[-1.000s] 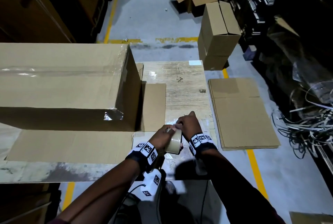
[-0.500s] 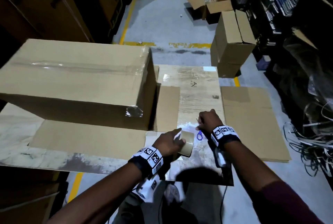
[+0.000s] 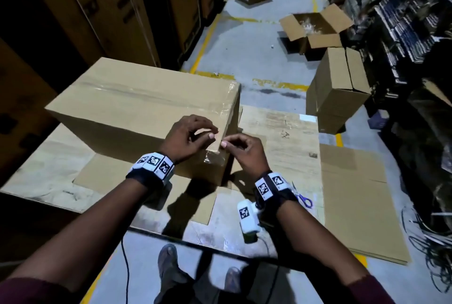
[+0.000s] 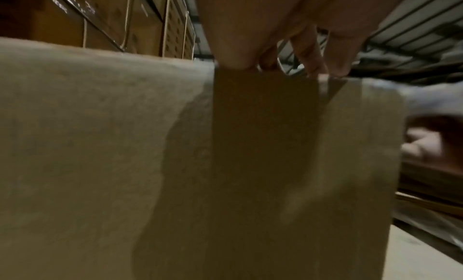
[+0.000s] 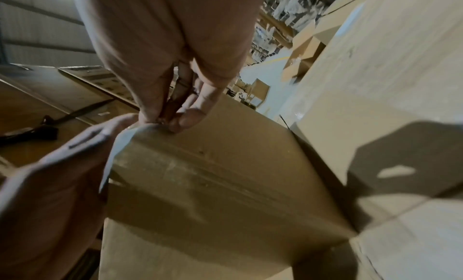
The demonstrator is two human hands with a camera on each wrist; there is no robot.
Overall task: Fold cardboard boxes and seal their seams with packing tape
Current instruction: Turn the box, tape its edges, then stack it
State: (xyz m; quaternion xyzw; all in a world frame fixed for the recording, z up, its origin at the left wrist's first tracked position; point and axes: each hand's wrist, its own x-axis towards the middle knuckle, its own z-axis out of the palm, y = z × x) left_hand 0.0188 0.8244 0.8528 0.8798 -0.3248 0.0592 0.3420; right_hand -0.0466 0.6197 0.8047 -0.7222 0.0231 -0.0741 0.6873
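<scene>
1. Holding a short strip of tape (image 5: 117,143) at the near right top corner of the big box (image 3: 137,110), I have both hands at work: the left hand (image 3: 188,137) has thumb and forefinger pinched on one end, and the right hand (image 3: 244,152) has its fingertips (image 5: 185,118) pressed together on the other end, right at the corner edge.
2. Status of the box: it sits closed on the table (image 3: 281,127), far left of centre. A glossy run of tape already covers the long top seam and wraps over the right end. I judge the main seam sealed.
3. Remaining: this strip is not yet pressed flat. I cannot tell how the underside stands. In my judgement, a stack of flat cardboard (image 3: 354,193) on the right awaits folding.
4. Surroundings: scissors (image 3: 304,199) lie on the table just right of my right wrist. The tape roll is not in view. Flat sheets lie under the box.
5. On the floor beyond: one open box (image 3: 315,32) and one upright box (image 3: 337,88) at far right, loose strapping at near right.
6. Obstructions: nothing blocks the corner; lighting is dim.
</scene>
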